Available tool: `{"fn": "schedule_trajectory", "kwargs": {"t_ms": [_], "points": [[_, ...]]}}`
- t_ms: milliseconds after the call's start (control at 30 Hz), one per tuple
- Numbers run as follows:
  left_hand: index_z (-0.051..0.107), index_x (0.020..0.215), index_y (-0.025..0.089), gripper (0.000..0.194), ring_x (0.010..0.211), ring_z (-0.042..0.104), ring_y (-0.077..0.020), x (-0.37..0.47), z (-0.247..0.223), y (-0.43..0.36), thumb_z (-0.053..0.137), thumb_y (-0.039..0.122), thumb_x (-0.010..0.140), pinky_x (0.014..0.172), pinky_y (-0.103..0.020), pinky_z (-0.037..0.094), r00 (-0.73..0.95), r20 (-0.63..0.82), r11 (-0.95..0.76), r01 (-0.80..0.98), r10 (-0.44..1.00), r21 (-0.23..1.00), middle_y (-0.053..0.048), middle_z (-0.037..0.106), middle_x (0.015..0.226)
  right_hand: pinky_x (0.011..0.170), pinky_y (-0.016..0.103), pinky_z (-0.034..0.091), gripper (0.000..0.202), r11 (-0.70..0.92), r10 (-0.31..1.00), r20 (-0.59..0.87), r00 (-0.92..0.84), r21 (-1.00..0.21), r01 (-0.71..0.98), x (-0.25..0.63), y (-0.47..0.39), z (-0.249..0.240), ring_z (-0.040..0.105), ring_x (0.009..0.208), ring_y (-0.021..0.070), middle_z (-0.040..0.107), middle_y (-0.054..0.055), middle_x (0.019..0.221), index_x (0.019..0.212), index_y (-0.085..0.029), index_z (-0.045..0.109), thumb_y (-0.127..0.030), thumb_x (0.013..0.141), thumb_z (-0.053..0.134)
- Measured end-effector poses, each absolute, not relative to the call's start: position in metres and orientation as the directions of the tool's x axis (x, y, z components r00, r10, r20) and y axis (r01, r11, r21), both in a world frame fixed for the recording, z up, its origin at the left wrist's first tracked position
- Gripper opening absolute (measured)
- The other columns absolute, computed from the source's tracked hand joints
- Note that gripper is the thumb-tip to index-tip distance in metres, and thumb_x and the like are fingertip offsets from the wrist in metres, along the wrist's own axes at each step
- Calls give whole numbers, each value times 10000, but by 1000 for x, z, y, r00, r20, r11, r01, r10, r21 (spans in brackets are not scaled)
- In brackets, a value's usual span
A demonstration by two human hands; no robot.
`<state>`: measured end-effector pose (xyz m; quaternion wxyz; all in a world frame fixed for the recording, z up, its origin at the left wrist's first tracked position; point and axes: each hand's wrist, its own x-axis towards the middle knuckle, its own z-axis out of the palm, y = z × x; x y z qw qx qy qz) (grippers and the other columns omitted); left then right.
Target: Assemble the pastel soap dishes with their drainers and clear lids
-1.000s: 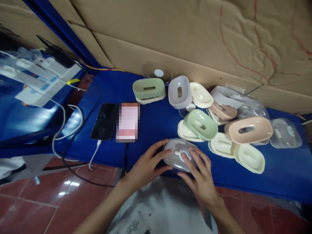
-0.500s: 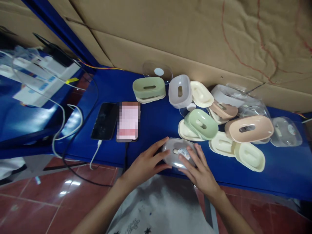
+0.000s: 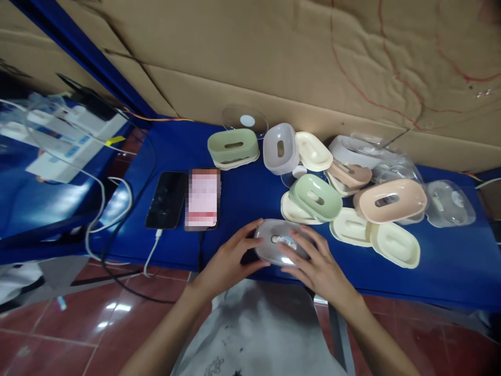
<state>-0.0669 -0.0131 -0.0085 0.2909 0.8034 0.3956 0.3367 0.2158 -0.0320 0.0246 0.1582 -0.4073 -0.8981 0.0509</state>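
Close to the table's front edge is a grey soap box (image 3: 268,253) with a clear cover and a round printed sticker (image 3: 287,242) on top. My left hand (image 3: 234,256) grips its left end, thumb at the near side and fingers at the far side. Over the right end lies my right hand (image 3: 319,261), its spread fingers pressing on the cover and partly hiding it. Just beyond the right hand, a green soap dish (image 3: 332,201) with a slot leans on a cream tray (image 3: 293,210).
More soap dish parts lie at the back and right, including a peach dish (image 3: 407,201), cream trays (image 3: 403,250) and a clear lid (image 3: 450,206). Two phones (image 3: 166,201) with cables lie left. A power strip (image 3: 78,141) and a cardboard wall (image 3: 250,62) are beyond.
The view has shifted slightly, so the table items appear a little further left. Both hands stay on the grey soap box, with the right fingers slightly shifted over the sticker.
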Motion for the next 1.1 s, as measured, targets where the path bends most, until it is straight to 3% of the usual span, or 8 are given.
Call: {"fn": "schedule_trajectory", "kwargs": {"t_ms": [133, 333, 467, 533, 667, 833, 967, 1100], "points": [[557, 1369, 254, 449, 1476, 595, -313, -68, -11, -13, 760, 412, 1002, 1105, -537, 625, 451, 287, -486, 423, 845, 765, -183, 552, 1608, 1173, 602, 536, 581, 669, 743, 242, -624, -235, 705, 215, -31, 21, 399, 1553, 367, 531, 113, 1618, 1578, -311, 555, -428, 1026, 696], [545, 1403, 294, 468, 1513, 556, -297, -68, -7, -16, 765, 402, 1003, 1149, -533, 591, 453, 262, -464, 424, 852, 778, -141, 521, 1653, 1189, 623, 524, 708, 611, 791, 259, -554, -290, 737, 213, -40, 4, 233, 1654, 433, 215, 106, 1803, 1627, -359, 491, -269, 978, 759], [395, 1596, 315, 751, 1549, 509, -310, -66, 6, -15, 788, 474, 976, 1210, -543, 534, 514, 146, -398, 424, 845, 813, -153, 473, 1692, 1175, 610, 544, 773, 583, 804, 360, -473, -325, 744, 231, -60, 11, 360, 1610, 399, 295, 93, 1779, 1666, -371, 423, -320, 976, 769], [320, 1652, 325, 753, 1559, 496, -296, -59, 12, -12, 723, 451, 1028, 1231, -528, 514, 523, 113, -389, 455, 845, 801, -141, 444, 1714, 1168, 617, 545, 804, 501, 827, 457, -327, -335, 798, 255, -77, 18, 436, 1571, 393, 362, 99, 1752, 1663, -378, 426, -333, 954, 800], [378, 1643, 329, 579, 1576, 467, -288, -28, 16, -1, 589, 352, 1104, 1242, -507, 503, 550, 147, -497, 568, 822, 656, -103, 427, 1728, 1179, 626, 520, 908, 71, 714, 692, 107, -224, 972, 338, -112, 24, 585, 1449, 419, 528, 147, 1646, 1615, -319, 521, -325, 810, 941], [461, 1609, 237, 562, 1570, 449, -364, 11, 14, 14, 628, 323, 1079, 1286, -643, 388, 637, 205, -660, 645, 743, 385, -141, 491, 1677, 1070, 697, 546, 925, -386, 511, 762, 397, -210, 898, 462, -130, -11, 658, 1303, 544, 658, 254, 1471, 1492, -213, 679, -520, 679, 993], [616, 1431, 195, 377, 1368, 620, -351, 13, 16, 16, 644, 249, 1060, 1211, -646, 461, 639, 248, -684, 661, 728, 307, -121, 704, 1397, 972, 729, 555, 930, -427, 537, 729, 425, -200, 882, 520, -117, -48, 642, 1280, 604, 639, 330, 1445, 1437, -177, 726, -639, 665, 962], [701, 1224, 201, 183, 1214, 677, -320, -7, 17, 5, 630, 186, 1057, 1095, -582, 553, 593, 332, -677, 674, 734, 294, -93, 746, 1208, 984, 738, 539, 895, -345, 620, 702, 350, -157, 925, 539, -102, -52, 618, 1326, 581, 631, 348, 1427, 1376, -147, 757, -750, 724, 869]]}}
